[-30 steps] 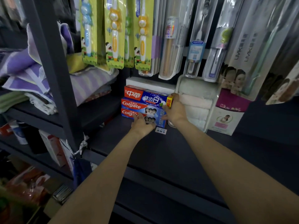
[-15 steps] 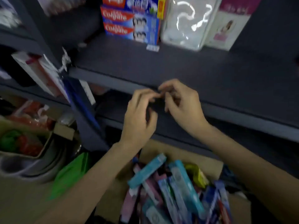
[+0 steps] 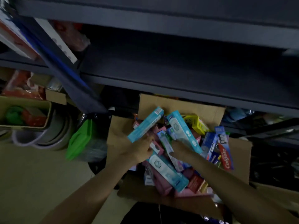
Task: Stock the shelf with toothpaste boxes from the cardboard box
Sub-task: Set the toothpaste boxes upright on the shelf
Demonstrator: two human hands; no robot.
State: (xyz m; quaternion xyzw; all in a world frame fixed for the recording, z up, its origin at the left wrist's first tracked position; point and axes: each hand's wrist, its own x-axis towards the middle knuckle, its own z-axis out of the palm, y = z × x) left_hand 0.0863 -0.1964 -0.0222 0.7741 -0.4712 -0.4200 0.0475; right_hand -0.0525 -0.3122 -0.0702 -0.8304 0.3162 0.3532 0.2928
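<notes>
Apparently a teal toothpaste box (image 3: 145, 125) in the left hand (image 3: 139, 149), long axis up-right.

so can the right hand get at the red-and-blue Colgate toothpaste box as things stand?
Probably yes: the red-and-blue Colgate toothpaste box lies uncovered atop the pile, just right of the right hand, nothing between them.

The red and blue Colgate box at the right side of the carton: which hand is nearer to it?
Right. The right hand reaches into the pile just left of the Colgate box, not touching it; the left hand is farther left, holding a teal box.
</notes>
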